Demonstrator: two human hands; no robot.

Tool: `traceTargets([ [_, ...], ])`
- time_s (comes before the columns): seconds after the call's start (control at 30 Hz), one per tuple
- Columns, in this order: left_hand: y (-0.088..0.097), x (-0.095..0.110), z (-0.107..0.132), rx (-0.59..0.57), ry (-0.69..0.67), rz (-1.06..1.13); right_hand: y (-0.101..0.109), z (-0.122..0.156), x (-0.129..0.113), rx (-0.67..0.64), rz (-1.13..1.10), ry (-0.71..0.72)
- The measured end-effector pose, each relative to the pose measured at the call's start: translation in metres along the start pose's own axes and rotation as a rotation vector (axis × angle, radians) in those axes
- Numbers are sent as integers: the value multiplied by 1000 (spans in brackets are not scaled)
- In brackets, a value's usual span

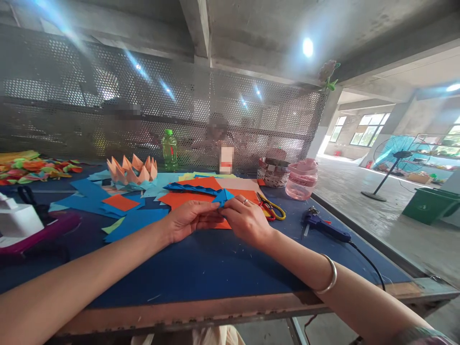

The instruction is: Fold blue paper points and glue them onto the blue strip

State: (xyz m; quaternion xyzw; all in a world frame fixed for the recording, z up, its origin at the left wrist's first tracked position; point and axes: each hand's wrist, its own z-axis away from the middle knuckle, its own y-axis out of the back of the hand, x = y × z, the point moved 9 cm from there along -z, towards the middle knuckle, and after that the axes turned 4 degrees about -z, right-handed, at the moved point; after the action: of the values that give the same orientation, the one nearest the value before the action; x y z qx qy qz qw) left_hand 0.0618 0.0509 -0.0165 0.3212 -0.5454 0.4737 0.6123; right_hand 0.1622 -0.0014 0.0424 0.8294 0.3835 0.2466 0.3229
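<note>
A long blue worktable (201, 275) runs before a perforated metal screen (72, 91) in a bare concrete workshop; the left hand (189, 221) and right hand (246, 221) are together, fingertips meeting on a small folded blue paper triangle (223, 196), pinching it between them; its tip points up and away from the person, its long axis roughly upright, above an orange paper sheet (187, 200); a long folded blue paper strip (190, 188) lies just behind it; red-and-yellow scissors (271, 208) sit just beside the right hand, with a blue hot glue gun (323, 229) farther right; open tabletop stretches between the hands and the near table edge (230, 306); a folded orange paper lotus (132, 170) stands well left, beyond loose blue paper pieces (89, 201); a pink-tinted glass jar (301, 181) stands far right.
</note>
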Motion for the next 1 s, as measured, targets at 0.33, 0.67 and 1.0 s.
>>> traceTargets([
  [0.33, 5, 4, 1, 74, -57, -32, 6, 0, -1, 40, -26, 7],
  [0.67, 15, 30, 9, 242, -277, -205, 3, 20, 54, 350, -664, -725],
  [1.0, -7, 49, 20, 224, -514, -490, -35, 18, 44, 86, -1195, -893],
])
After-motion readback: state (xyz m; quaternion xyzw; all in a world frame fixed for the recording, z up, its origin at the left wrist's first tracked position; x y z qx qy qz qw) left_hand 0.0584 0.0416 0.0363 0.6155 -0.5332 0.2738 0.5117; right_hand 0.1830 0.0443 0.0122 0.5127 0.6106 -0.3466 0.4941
